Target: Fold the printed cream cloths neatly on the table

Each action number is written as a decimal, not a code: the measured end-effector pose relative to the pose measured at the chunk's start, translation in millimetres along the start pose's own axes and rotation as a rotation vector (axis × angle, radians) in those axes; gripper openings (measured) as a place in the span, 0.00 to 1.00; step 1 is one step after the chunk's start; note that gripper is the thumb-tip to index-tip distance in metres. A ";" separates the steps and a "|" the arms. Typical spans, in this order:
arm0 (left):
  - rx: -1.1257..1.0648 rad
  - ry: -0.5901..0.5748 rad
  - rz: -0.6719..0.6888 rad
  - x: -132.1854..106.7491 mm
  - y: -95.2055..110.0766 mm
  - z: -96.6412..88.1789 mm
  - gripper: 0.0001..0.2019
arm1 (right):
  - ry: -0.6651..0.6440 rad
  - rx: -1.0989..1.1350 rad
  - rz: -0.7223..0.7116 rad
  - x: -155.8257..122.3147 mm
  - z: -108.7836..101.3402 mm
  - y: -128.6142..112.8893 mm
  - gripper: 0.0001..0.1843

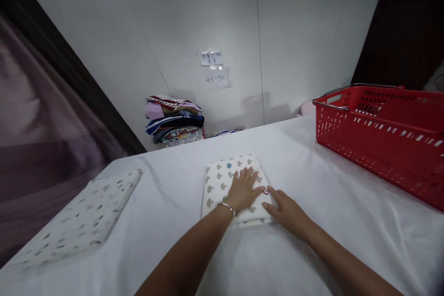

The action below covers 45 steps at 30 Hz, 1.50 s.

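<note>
Under hands [242, 191] [289, 212], folded cloth [218, 193] part-hidden, basket [378, 141] cropped

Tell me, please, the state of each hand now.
Left hand: open, flat on the folded patterned cloth.
Right hand: open, at the cloth's right edge.

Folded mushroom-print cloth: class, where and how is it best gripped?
Probably grip the cloth by its opposite side edges, left hand from the left and right hand from the right: it lies flat, folded into a roughly rectangular pad.
</note>
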<state>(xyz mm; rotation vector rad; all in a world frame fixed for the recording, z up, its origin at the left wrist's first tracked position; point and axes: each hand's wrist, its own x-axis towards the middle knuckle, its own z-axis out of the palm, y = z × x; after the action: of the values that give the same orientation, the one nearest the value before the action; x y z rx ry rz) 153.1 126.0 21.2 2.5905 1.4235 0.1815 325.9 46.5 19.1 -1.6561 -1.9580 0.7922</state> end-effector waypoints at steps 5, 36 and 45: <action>-0.037 -0.040 -0.046 -11.7 -2.1 -10.2 0.33 | 0.002 -0.035 0.009 -1.4 0.0 1.8 0.29; -0.024 0.199 0.026 -130.2 -3.1 -15.3 0.13 | -0.044 -0.230 -0.649 -2.3 -1.4 -8.3 0.16; 0.088 0.294 0.051 -135.3 -1.6 -8.9 0.15 | 0.032 -0.265 -0.741 -6.7 -0.6 -9.5 0.17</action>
<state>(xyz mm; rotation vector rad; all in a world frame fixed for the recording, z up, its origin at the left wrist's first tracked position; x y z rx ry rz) 77.8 13.3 26.9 2.7630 1.4858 0.5393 320.6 39.0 26.1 -0.9059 -2.4727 0.2245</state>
